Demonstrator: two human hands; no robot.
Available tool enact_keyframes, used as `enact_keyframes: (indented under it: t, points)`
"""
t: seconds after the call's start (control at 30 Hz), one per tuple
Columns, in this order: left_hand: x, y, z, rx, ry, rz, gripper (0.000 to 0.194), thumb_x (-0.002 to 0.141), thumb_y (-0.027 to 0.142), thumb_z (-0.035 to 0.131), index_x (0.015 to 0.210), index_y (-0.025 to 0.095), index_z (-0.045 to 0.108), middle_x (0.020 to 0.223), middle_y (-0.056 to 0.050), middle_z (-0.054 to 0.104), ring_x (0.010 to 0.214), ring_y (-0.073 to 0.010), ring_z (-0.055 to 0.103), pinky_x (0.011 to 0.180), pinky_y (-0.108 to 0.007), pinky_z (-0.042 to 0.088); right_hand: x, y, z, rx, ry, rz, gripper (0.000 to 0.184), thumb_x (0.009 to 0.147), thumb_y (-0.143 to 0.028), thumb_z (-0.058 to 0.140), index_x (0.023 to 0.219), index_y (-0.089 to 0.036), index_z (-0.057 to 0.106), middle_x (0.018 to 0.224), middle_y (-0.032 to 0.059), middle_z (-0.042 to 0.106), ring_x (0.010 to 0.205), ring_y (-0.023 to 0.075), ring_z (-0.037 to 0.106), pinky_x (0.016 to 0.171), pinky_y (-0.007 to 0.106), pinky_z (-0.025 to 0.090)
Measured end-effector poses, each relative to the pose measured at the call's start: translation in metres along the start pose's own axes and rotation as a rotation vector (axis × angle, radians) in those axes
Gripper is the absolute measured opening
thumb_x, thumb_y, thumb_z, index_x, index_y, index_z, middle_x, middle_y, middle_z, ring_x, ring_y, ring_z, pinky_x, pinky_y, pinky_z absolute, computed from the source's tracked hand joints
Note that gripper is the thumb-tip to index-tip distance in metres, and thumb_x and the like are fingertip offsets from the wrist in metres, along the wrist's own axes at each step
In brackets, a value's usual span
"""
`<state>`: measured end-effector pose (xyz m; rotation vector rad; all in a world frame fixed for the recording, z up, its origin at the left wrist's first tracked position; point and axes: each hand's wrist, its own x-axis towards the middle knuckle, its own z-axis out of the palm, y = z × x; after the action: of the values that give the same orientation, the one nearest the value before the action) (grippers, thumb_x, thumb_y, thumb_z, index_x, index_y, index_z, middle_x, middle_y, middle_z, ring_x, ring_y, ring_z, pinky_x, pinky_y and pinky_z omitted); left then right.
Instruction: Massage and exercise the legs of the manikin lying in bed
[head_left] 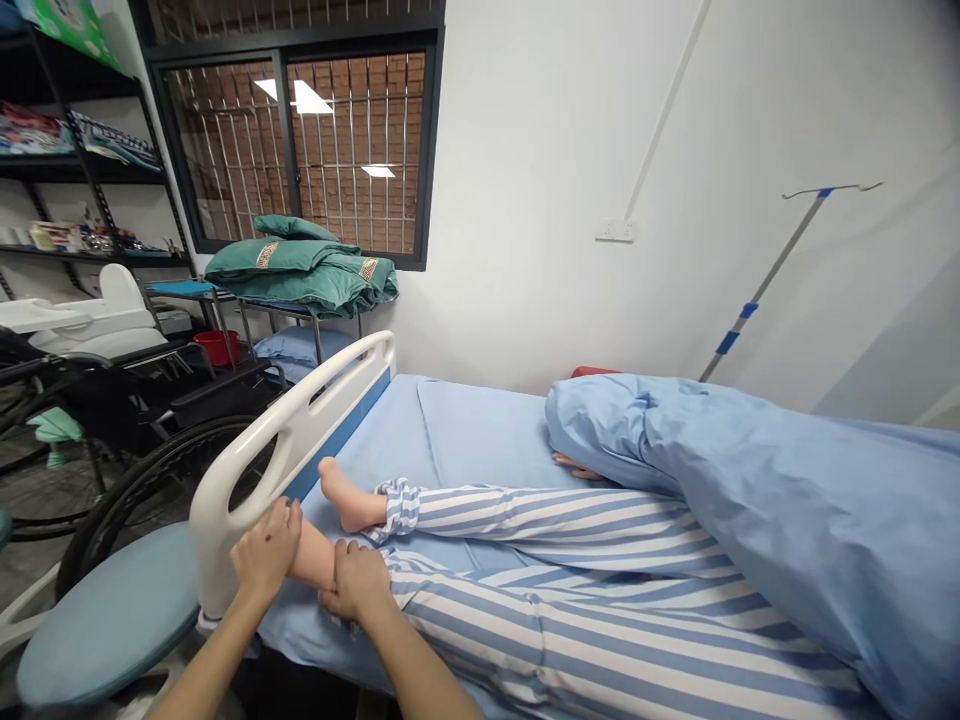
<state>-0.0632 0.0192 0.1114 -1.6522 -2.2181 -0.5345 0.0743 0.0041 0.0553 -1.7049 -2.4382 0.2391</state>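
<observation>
The left hand point(266, 550) grips the near foot point(309, 552) and the right hand point(360, 580) its ankle point(325, 570), while a green pack point(79, 33) far left shows unreadable marking.

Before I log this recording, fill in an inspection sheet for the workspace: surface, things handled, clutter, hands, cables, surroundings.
Surface: light-blue bedsheet, creased; white footboard at the end.
Things handled: near foot, bare, toes hidden; blue-and-white striped trousers.
Clutter: blue quilt, bunched at the picture's right.
Left hand: wrapped around the near foot.
Right hand: clasped around its ankle.
Cables: nothing seen loose; white strip up the wall.
Surroundings: black wheelchair and blue-green stool by the footboard; green bedding near the window; IV pole beyond the bed.
</observation>
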Motion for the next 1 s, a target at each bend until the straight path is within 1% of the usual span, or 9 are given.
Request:
enact_keyframes:
  t: [0.1, 0.23, 0.33, 0.47, 0.6, 0.77, 0.83, 0.9, 1.0]
  points:
    - [0.003, -0.004, -0.01, 0.048, -0.084, 0.058, 0.048, 0.087, 0.045, 0.024, 0.102, 0.018, 0.062, 0.08, -0.011, 0.067, 0.073, -0.0277, 0.062, 0.061, -0.033, 0.04, 0.0, 0.0, 0.0, -0.005, -0.004, -0.003, 0.058, 0.063, -0.047, 0.059, 0.108, -0.013, 0.049, 0.096, 0.0152, 0.06, 0.082, 0.0309, 0.06, 0.067, 0.043, 0.05]
    - [0.021, -0.005, -0.027, 0.115, -0.282, 0.319, 0.042, 0.086, 0.026, 0.027, 0.084, 0.013, 0.067, 0.078, -0.016, 0.065, 0.078, -0.0314, 0.062, 0.064, -0.037, 0.041, 0.0, -0.001, -0.001, -0.016, -0.015, -0.001, 0.055, 0.062, -0.045, 0.059, 0.107, -0.014, 0.049, 0.096, 0.0148, 0.059, 0.083, 0.0305, 0.06, 0.068, 0.043, 0.05]
    - [0.035, 0.002, -0.03, 0.153, -0.34, 0.413, 0.039, 0.084, 0.021, 0.029, 0.084, 0.011, 0.067, 0.082, -0.018, 0.064, 0.08, -0.0305, 0.062, 0.067, -0.039, 0.042, -0.001, -0.001, -0.004, -0.014, -0.03, 0.004, 0.055, 0.062, -0.044, 0.06, 0.106, -0.014, 0.049, 0.096, 0.0149, 0.059, 0.083, 0.0308, 0.06, 0.068, 0.043, 0.05]
    - [0.045, 0.015, -0.025, 0.205, -0.393, 0.432, 0.037, 0.083, 0.017, 0.031, 0.09, 0.009, 0.067, 0.084, -0.02, 0.064, 0.082, -0.0278, 0.062, 0.071, -0.038, 0.042, 0.0, -0.001, -0.005, -0.008, -0.046, -0.007, 0.056, 0.062, -0.044, 0.059, 0.107, -0.013, 0.049, 0.097, 0.0156, 0.059, 0.083, 0.0321, 0.06, 0.067, 0.045, 0.05]
    - [0.053, 0.022, -0.021, 0.199, -0.506, 0.41, 0.041, 0.083, 0.012, 0.027, 0.096, 0.007, 0.065, 0.094, -0.021, 0.063, 0.092, -0.0303, 0.059, 0.077, -0.042, 0.041, 0.001, -0.001, -0.003, 0.006, -0.05, -0.007, 0.058, 0.063, -0.045, 0.058, 0.109, -0.011, 0.049, 0.097, 0.0167, 0.059, 0.083, 0.0324, 0.059, 0.068, 0.045, 0.049]
    - [0.077, 0.013, -0.007, 0.147, -0.688, 0.362, 0.036, 0.077, 0.025, 0.039, 0.099, 0.009, 0.064, 0.102, -0.02, 0.062, 0.094, -0.0327, 0.058, 0.076, -0.042, 0.043, 0.003, 0.004, -0.011, 0.104, -0.082, -0.015, 0.063, 0.059, -0.052, 0.061, 0.107, -0.011, 0.053, 0.1, 0.0158, 0.059, 0.092, 0.0333, 0.055, 0.077, 0.046, 0.047]
    - [0.088, 0.008, 0.0, 0.111, -0.774, 0.331, 0.036, 0.073, 0.029, 0.044, 0.095, 0.009, 0.064, 0.097, -0.019, 0.064, 0.087, -0.0304, 0.061, 0.07, -0.038, 0.045, 0.007, 0.009, -0.02, 0.196, -0.03, -0.063, 0.061, 0.061, -0.057, 0.059, 0.104, -0.015, 0.055, 0.102, 0.0129, 0.059, 0.097, 0.0316, 0.053, 0.082, 0.044, 0.044]
    - [0.095, 0.004, 0.005, 0.027, -0.874, 0.291, 0.035, 0.07, 0.032, 0.044, 0.087, 0.008, 0.064, 0.085, -0.018, 0.065, 0.072, -0.0262, 0.062, 0.06, -0.033, 0.045, 0.014, 0.015, -0.031, 0.271, 0.076, -0.096, 0.052, 0.067, -0.054, 0.055, 0.104, -0.017, 0.055, 0.104, 0.0099, 0.058, 0.1, 0.0275, 0.051, 0.086, 0.039, 0.042]
    - [0.099, 0.0, 0.009, -0.294, -1.059, 0.202, 0.031, 0.069, 0.035, 0.042, 0.073, 0.01, 0.06, 0.06, -0.009, 0.06, 0.051, -0.0202, 0.055, 0.048, -0.029, 0.039, 0.031, 0.022, -0.043, 0.269, 0.212, -0.035, 0.044, 0.07, -0.042, 0.055, 0.106, -0.017, 0.052, 0.108, 0.0092, 0.055, 0.102, 0.0241, 0.05, 0.089, 0.036, 0.039]
